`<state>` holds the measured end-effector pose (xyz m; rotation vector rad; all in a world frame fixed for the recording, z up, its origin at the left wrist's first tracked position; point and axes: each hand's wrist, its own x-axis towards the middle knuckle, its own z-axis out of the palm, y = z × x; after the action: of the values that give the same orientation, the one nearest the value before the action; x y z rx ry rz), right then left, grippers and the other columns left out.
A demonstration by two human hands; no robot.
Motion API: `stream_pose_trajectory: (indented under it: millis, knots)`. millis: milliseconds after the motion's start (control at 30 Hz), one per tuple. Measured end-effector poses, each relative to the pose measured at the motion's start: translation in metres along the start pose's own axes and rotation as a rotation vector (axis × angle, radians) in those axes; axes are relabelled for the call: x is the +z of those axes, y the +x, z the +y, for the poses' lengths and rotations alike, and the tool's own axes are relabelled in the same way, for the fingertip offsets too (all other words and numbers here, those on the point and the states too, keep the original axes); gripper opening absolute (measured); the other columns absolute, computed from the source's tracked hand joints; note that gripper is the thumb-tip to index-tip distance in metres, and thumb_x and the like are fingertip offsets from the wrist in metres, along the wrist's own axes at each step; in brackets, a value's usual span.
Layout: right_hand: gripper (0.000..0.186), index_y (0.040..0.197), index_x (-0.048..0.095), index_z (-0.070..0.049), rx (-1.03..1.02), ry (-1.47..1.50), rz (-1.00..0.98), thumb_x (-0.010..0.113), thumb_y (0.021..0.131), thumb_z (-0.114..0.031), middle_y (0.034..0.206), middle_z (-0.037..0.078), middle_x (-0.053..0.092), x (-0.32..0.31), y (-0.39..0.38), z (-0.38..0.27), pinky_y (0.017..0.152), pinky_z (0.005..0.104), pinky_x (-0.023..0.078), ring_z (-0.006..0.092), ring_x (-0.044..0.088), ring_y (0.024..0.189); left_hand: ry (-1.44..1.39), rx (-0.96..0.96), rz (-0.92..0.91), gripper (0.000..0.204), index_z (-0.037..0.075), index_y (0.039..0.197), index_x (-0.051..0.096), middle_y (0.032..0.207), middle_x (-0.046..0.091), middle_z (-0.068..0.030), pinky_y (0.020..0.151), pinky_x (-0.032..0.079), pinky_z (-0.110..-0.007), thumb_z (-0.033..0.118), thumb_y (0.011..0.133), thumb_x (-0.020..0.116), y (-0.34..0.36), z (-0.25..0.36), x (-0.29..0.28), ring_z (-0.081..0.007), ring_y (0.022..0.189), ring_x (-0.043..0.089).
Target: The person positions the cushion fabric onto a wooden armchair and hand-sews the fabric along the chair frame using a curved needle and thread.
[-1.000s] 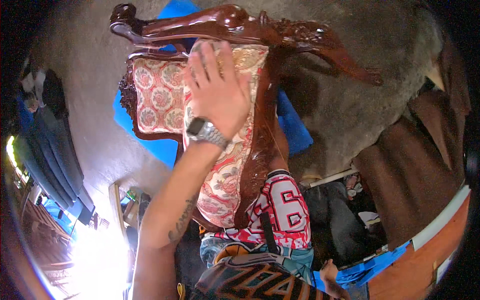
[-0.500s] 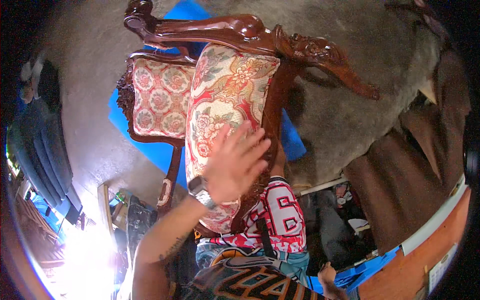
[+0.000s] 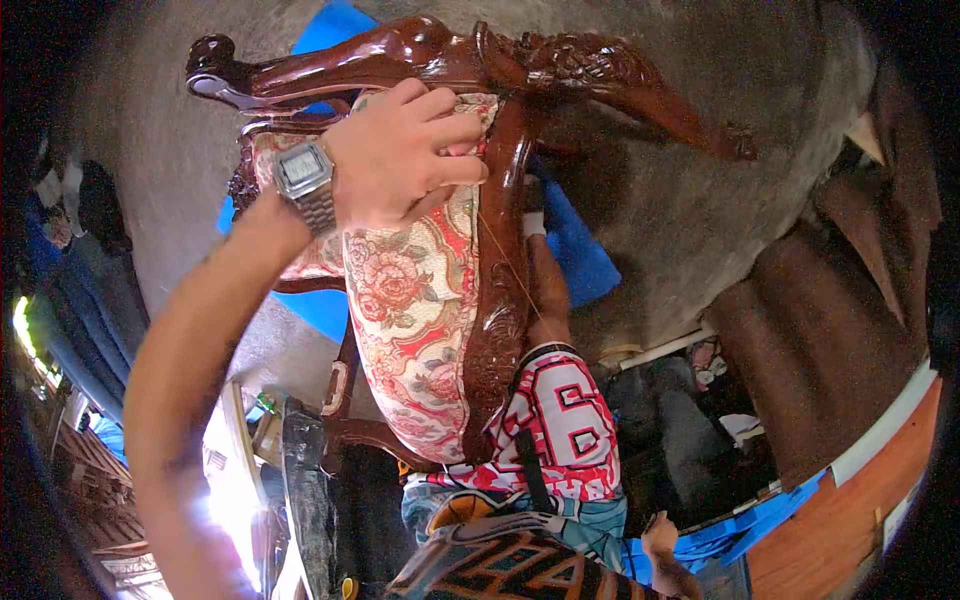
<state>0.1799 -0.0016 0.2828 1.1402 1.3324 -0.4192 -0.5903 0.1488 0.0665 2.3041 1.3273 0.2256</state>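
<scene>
A dark carved wooden chair [image 3: 500,260] lies tipped over in front of me, with floral upholstery on its seat [image 3: 395,290] and on the partly hidden back pad [image 3: 310,260]. My left hand [image 3: 410,150], with a metal wristwatch, is at the upper part of the seat, fingers curled at the fabric's edge beside the wood; what they hold is hidden. A fine thread [image 3: 505,260] runs from there down along the frame. My right hand [image 3: 658,535] is low at the right, fingers closed on something too small to make out.
My leg in red patterned shorts [image 3: 560,420] is beside the chair. Blue sheeting [image 3: 575,260] lies under it on the grey concrete floor [image 3: 680,250]. Brown cloth [image 3: 790,360] and an orange board [image 3: 820,530] are at the right; grey draped fabric [image 3: 90,320] is at the left.
My left hand was spread on the seat, moved downward, and is now higher up with its fingers curled. The chair appears slightly shifted in view. My right hand stays low at the right.
</scene>
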Motion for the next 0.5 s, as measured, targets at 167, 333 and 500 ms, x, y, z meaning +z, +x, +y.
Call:
stream_pose_trajectory:
  millis: [167,333,500]
  knots:
    - [0.022,0.086,0.048,-0.002,-0.039,0.015,0.033,0.044,0.094,-0.022,0.068,0.022,0.061,0.007,0.006,0.0,0.058,0.0507,0.049,0.0407,0.061,0.066,0.024,0.152,-0.053,0.038,0.018,0.102,0.061,0.099,0.05,-0.0058,0.078,0.039,-0.042,0.022,0.065,0.07,0.004,-0.013,-0.006,-0.0265,0.093,0.047]
    - [0.025,0.089,0.052,0.0,0.011,-0.006,0.096,0.049,0.089,-0.024,0.067,0.018,0.06,0.015,0.013,0.001,0.056,0.0505,0.048,0.0387,0.06,0.062,0.093,0.151,-0.045,0.019,0.017,0.082,0.058,0.097,0.05,-0.004,0.08,0.038,-0.04,0.025,0.068,0.066,0.009,-0.01,-0.005,-0.0248,0.094,0.046]
    - [0.025,0.091,0.053,0.001,0.022,0.099,0.065,0.047,0.091,-0.024,0.072,0.02,0.061,0.011,0.023,-0.002,0.06,0.0509,0.048,0.0395,0.06,0.068,0.04,0.17,-0.032,0.018,0.016,0.078,0.057,0.095,0.049,-0.0062,0.082,0.037,-0.043,0.028,0.067,0.064,0.019,-0.01,0.001,-0.0273,0.092,0.046]
